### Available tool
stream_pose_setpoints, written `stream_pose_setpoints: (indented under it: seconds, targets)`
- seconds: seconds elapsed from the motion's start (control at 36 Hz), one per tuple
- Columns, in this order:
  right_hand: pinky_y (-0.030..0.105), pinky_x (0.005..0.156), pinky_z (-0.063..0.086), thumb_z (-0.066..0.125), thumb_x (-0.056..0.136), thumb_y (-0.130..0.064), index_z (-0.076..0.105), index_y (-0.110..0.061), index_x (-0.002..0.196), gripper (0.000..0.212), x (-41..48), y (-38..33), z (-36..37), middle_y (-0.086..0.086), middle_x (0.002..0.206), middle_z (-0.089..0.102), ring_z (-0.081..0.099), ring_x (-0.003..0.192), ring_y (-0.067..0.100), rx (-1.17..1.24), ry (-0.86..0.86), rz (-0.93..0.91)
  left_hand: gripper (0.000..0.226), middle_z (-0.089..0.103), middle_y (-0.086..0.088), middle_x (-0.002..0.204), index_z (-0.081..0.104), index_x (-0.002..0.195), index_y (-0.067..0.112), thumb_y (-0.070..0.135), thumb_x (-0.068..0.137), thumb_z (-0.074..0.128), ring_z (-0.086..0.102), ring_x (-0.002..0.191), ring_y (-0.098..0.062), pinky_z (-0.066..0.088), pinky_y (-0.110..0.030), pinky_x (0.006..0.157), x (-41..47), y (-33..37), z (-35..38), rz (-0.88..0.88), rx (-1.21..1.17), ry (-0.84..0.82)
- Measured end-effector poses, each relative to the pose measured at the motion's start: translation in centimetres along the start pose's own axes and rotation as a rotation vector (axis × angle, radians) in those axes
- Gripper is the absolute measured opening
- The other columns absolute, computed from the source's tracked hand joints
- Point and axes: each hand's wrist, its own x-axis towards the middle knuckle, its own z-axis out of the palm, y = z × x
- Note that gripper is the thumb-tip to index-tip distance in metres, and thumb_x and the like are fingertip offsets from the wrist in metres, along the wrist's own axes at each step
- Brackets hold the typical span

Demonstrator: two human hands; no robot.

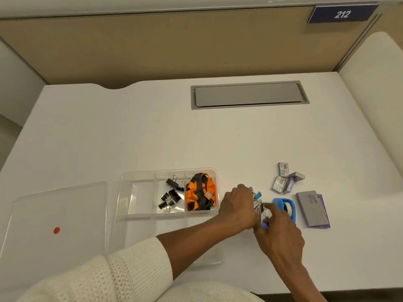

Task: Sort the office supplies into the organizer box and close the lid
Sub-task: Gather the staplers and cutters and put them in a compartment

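Note:
A clear organizer box (pixel 135 192) lies open on the white desk, with black binder clips (pixel 171 196) in its middle compartment and an orange-and-black lanyard (pixel 199 192) in the right one. Its clear lid (pixel 58 214), marked with a red dot, lies flat to the left. Right of the box, my left hand (pixel 237 205) and my right hand (pixel 281 234) meet over a small heap of metal staplers with blue parts (pixel 260 209). Both hands are closed on pieces of that heap. The fingers hide which piece each hand grips.
A blue tape dispenser (pixel 286 207) sits just right of my hands. Beyond it lie a grey-and-purple booklet pack (pixel 313 209) and three small staple boxes (pixel 283 178). A grey cable hatch (pixel 248 94) is set into the desk's far side.

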Motion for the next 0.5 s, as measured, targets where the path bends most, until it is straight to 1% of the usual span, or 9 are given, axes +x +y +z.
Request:
stream_pose_setpoints:
  seconds: [0.06,0.11,0.17,0.19,0.25,0.33,0.39,0.44,0.5]
  targets:
    - [0.038,0.073,0.059,0.078,0.085,-0.036,0.061,-0.026,0.131,0.050,0.2,-0.7,-0.9,-0.010,0.074,0.061,0.061,0.069,0.014,0.087,-0.008,-0.012,0.052,0.060,-0.016,0.114,0.053,0.127,0.001,0.017,0.086,0.079,0.063,0.115,-0.035,0.042,-0.034,0.074,-0.8,-0.4,-1.1,0.005,-0.016,0.012]
    - [0.030,0.066,0.055,0.079,0.085,-0.034,0.063,-0.025,0.131,0.049,0.3,-1.8,-1.8,-0.016,0.068,0.060,0.062,0.066,0.009,0.157,-0.021,-0.032,0.051,0.065,-0.015,0.113,0.054,0.124,0.003,0.024,0.085,0.080,0.067,0.107,-0.032,0.045,-0.034,0.068,-1.4,-1.2,-2.3,0.003,-0.041,0.035]
    - [0.023,0.060,0.050,0.077,0.087,-0.038,0.063,-0.026,0.129,0.046,0.3,-3.1,-2.5,-0.022,0.068,0.060,0.063,0.062,0.004,0.198,-0.025,-0.063,0.047,0.069,-0.012,0.108,0.057,0.119,0.005,0.028,0.084,0.080,0.070,0.096,-0.028,0.047,-0.032,0.061,-2.0,-2.6,-3.4,-0.009,-0.079,0.085]
    - [0.025,0.061,0.053,0.077,0.086,-0.041,0.062,-0.028,0.128,0.046,0.4,-3.9,-2.7,-0.020,0.070,0.065,0.066,0.063,0.005,0.217,-0.027,-0.084,0.043,0.071,-0.010,0.104,0.059,0.115,0.007,0.028,0.084,0.078,0.070,0.091,-0.026,0.050,-0.033,0.060,-2.3,-3.6,-4.0,-0.020,-0.099,0.122]
    - [0.034,0.067,0.061,0.077,0.085,-0.043,0.061,-0.035,0.126,0.044,0.4,-5.5,-3.0,-0.014,0.075,0.073,0.072,0.061,0.006,0.262,-0.060,-0.129,0.035,0.072,-0.006,0.099,0.060,0.110,0.010,0.029,0.084,0.074,0.070,0.087,-0.025,0.056,-0.035,0.068,-3.0,-5.8,-5.4,-0.063,-0.148,0.205]
    - [0.041,0.068,0.063,0.079,0.083,-0.035,0.063,-0.041,0.118,0.039,0.2,-8.8,-2.9,-0.014,0.071,0.075,0.072,0.053,0.006,0.416,-0.177,-0.182,0.037,0.072,-0.003,0.098,0.060,0.109,0.014,0.033,0.081,0.076,0.070,0.090,-0.026,0.055,-0.036,0.072,-4.2,-9.5,-7.9,-0.184,-0.221,0.301]
    - [0.042,0.070,0.063,0.080,0.079,-0.034,0.064,-0.043,0.115,0.041,0.0,-11.4,-2.1,-0.013,0.073,0.075,0.073,0.057,0.010,0.441,-0.240,-0.226,0.038,0.072,-0.003,0.096,0.062,0.106,0.015,0.032,0.077,0.079,0.069,0.090,-0.028,0.055,-0.036,0.072,-4.8,-12.4,-9.5,-0.279,-0.235,0.354]
    - [0.042,0.070,0.064,0.079,0.075,-0.031,0.066,-0.041,0.114,0.042,-0.5,-14.1,-1.0,-0.014,0.070,0.073,0.074,0.063,0.010,0.459,-0.318,-0.264,0.036,0.072,-0.004,0.094,0.064,0.103,0.013,0.031,0.076,0.080,0.068,0.087,-0.028,0.049,-0.032,0.066,-5.3,-15.3,-10.7,-0.374,-0.250,0.386]
    - [0.037,0.065,0.064,0.080,0.075,-0.026,0.068,-0.034,0.115,0.042,-1.0,-16.8,0.3,-0.012,0.063,0.071,0.072,0.061,0.006,0.475,-0.382,-0.298,0.032,0.071,-0.004,0.090,0.067,0.096,0.012,0.031,0.074,0.080,0.067,0.081,-0.028,0.040,-0.028,0.055,-5.6,-18.1,-11.4,-0.461,-0.273,0.413]
